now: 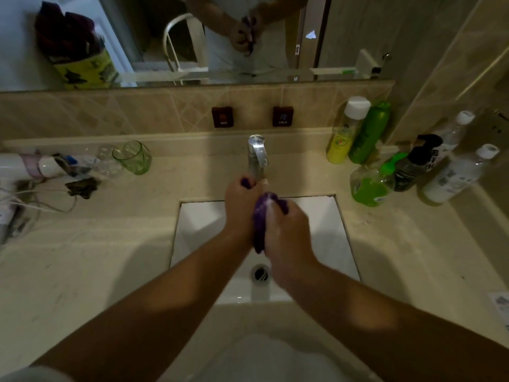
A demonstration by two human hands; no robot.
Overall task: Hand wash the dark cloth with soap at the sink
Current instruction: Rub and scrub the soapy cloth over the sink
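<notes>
White sink (325, 216) beneath the grip, faucet (257, 155) just behind it, left hand (241, 208) and right hand (289, 238) both clenched on the soapy dark cloth (260, 216), bunched between them over the basin

Both forearms were bare from the wrists up to the lower edge of the picture, with no sleeve, watch, bracelet or ring to be seen. The left hand (242, 208) and the right hand (289, 238) wore no gloves. Whitish soap foam lay on the right hand. A pale, light-coloured garment covered the torso at the bottom of the view.
</notes>
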